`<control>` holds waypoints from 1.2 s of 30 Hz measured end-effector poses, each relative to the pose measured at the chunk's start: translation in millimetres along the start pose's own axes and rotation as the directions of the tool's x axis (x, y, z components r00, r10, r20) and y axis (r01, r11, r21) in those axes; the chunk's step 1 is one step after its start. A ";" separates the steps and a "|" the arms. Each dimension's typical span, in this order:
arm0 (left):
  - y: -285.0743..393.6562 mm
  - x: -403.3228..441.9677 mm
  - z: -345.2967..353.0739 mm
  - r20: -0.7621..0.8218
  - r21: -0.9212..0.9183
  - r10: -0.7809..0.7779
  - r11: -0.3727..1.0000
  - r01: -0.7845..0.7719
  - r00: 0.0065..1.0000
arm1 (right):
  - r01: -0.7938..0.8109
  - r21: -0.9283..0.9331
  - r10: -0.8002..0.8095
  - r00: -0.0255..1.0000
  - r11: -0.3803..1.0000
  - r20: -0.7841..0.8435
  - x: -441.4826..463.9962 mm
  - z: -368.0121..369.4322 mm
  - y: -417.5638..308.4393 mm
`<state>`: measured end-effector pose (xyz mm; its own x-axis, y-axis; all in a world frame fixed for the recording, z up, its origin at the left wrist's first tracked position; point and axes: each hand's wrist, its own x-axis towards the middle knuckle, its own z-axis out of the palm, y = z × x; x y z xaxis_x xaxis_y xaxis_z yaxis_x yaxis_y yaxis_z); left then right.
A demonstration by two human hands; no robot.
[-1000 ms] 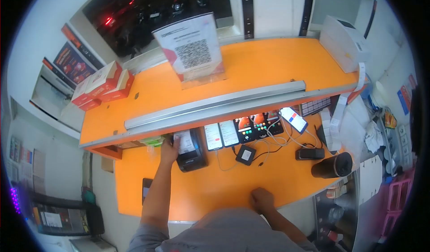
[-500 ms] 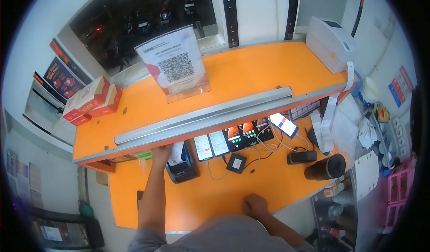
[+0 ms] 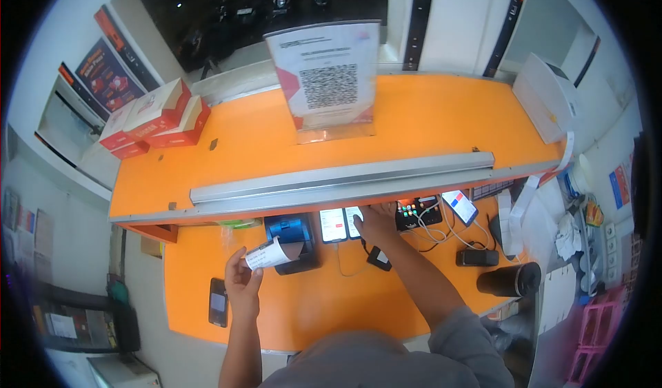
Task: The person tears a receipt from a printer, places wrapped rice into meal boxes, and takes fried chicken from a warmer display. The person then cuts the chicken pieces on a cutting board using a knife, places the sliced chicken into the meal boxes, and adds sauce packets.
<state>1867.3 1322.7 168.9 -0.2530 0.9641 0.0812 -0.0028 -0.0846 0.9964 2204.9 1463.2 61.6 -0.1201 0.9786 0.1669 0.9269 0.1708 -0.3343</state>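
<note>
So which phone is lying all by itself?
The dark phone at the left end of the desk, out past the left hand. The other phones are bunched together close to the shelf.

On the lower counter [image 3: 331, 305], a pair of phones [image 3: 334, 225] lies just right of the printer [image 3: 292, 231]; more phones [image 3: 418, 214], then a tumbler [image 3: 503, 280], are farther right of it. A single phone [image 3: 218, 302] lies to its left, nearer the person. Behind the printer, the raised shelf [image 3: 434, 112] bears boxes [image 3: 157, 118] to the left and a sign stand [image 3: 329, 78] slightly right.
</note>
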 end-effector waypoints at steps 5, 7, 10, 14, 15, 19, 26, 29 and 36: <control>-5.0 -8.2 -16.4 0.025 -0.017 0.067 0.998 -0.066 0.997 | -0.141 -0.075 0.159 0.914 0.987 0.374 30.7 12.9 -11.9; -6.1 -10.1 -18.2 0.043 -0.017 0.048 0.999 -0.048 0.998 | -0.149 -0.090 0.169 0.939 0.985 0.300 30.4 28.6 -10.6; -4.5 -7.1 -16.8 0.051 -0.023 0.065 0.998 -0.064 0.997 | -0.096 -0.094 0.112 0.976 0.991 0.187 28.5 46.7 -3.0; -5.0 -7.3 -17.9 0.050 -0.022 0.073 0.997 -0.072 0.996 | -0.147 -0.080 0.161 0.961 0.986 0.223 24.0 39.5 -2.4; -2.7 -6.6 -16.7 0.053 -0.013 0.080 0.997 -0.079 0.995 | -0.146 -0.067 0.157 0.967 0.987 0.199 22.0 31.2 -4.0; 6.9 -6.8 -13.9 0.061 -0.001 0.097 0.995 -0.098 0.993 | -0.142 0.000 0.141 0.982 0.990 0.129 13.3 17.4 -2.0; 4.3 -8.7 -19.2 0.118 -0.003 0.072 0.997 -0.072 0.990 | -0.116 0.040 0.112 0.989 0.992 0.100 11.5 17.1 -8.9; 8.9 -10.1 -21.9 0.133 0.003 0.093 0.996 -0.094 0.987 | -0.156 0.054 0.134 0.948 0.986 0.287 16.3 6.0 -12.6; 11.0 -13.5 -24.2 0.119 -0.002 0.122 0.992 -0.123 0.985 | -0.101 -0.044 0.108 0.975 0.994 0.194 -0.9 14.5 -16.5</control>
<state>1847.3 1302.6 178.2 -0.1341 0.9697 0.2044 0.0260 -0.2027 0.9789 2184.5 1461.2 53.5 -0.0862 0.9948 -0.0535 0.9490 0.0656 -0.3083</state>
